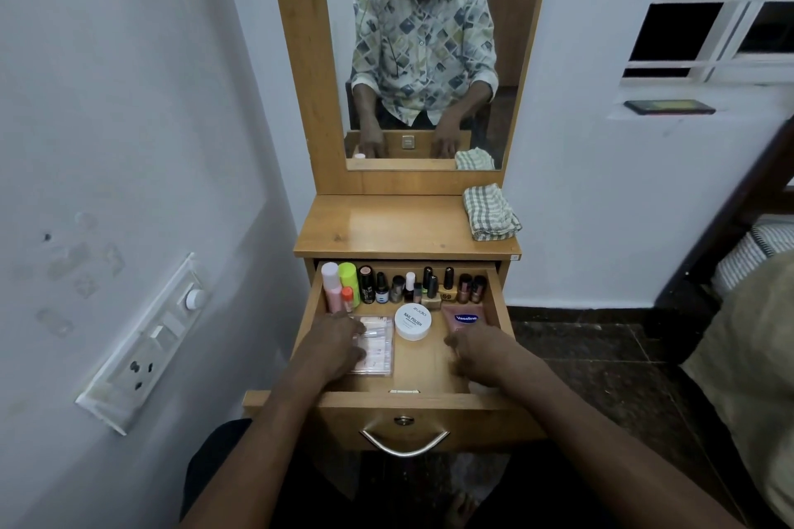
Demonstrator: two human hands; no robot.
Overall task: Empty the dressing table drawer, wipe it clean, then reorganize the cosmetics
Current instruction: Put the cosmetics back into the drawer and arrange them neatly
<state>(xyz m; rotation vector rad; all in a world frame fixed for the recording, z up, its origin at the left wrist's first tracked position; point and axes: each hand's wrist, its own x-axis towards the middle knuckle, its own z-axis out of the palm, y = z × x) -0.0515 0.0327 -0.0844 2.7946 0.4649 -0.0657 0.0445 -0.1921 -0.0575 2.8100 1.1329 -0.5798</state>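
Observation:
The wooden drawer (412,399) stands pulled out below the table top. Along its back wall stand a pink bottle (331,287), a neon-green bottle (349,277) and several dark nail polish bottles (429,283). A white nail polish remover jar (413,321) lies in the middle. My left hand (337,341) rests flat on a clear plastic case (378,350) at the drawer's left. My right hand (477,350) lies on the lower end of a pink Vaseline tube (466,319) at the right; its fingers are curled, and grip on the tube is unclear.
A folded checked cloth (491,213) lies on the table top's (386,228) right rear corner, under the mirror (423,56). A switch and socket panel (142,348) sits on the left wall. A bed edge (747,253) and a window (722,4) are at right.

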